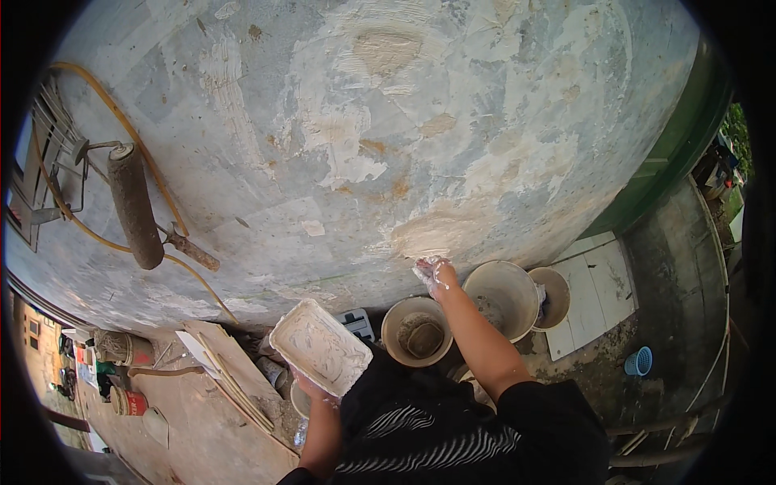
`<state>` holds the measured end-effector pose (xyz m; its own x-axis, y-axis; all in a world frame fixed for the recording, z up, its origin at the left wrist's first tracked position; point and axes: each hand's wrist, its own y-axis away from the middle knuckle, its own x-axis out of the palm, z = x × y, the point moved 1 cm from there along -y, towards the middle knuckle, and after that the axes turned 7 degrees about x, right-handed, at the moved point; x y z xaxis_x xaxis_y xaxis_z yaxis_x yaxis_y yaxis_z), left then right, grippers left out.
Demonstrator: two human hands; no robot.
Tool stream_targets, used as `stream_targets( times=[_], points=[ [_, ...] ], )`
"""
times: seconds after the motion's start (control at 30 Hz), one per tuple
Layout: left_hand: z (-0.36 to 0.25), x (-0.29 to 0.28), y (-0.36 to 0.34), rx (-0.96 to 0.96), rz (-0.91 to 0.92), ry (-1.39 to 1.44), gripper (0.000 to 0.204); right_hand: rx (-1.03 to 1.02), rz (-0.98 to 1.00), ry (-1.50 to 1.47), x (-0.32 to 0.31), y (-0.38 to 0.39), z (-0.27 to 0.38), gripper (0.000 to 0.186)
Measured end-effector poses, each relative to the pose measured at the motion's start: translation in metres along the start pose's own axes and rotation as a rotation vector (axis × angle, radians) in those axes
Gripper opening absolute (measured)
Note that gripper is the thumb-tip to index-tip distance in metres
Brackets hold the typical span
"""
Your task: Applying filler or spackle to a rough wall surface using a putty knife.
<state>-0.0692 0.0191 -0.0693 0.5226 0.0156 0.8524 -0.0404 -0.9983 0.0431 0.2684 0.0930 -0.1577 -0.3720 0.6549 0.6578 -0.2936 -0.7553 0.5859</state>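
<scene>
Pale, paste-smeared walls form the rectangular tray that the left hand grips at its lower rim, below and left of centre, in front of the wall. Its long axis runs slantwise from upper left to lower right, one short edge towards the wall and leftwards, the other towards the person's dark shirt; the open face looks up, whitish paste coating the inside. The hands are well apart. The right hand, streaked with white, reaches to the wall at the lower edge of a cream patch; whether its fingers close on anything I cannot tell. A gap separates the tray's right corner from the near bucket, which stands beside the right forearm; the large bucket flanks the other side, leaving narrow room there. Above the right hand the wall stretches broadly upward; leftward, a paint roller hangs beside it.
</scene>
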Motion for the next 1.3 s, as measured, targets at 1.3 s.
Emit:
stream_targets(
  times=[1.3],
  points=[
    [0.01,0.097,0.011,-0.096,0.524,0.041,0.069,-0.729,0.448,0.932,0.052,0.276,0.056,0.033]
  ],
)
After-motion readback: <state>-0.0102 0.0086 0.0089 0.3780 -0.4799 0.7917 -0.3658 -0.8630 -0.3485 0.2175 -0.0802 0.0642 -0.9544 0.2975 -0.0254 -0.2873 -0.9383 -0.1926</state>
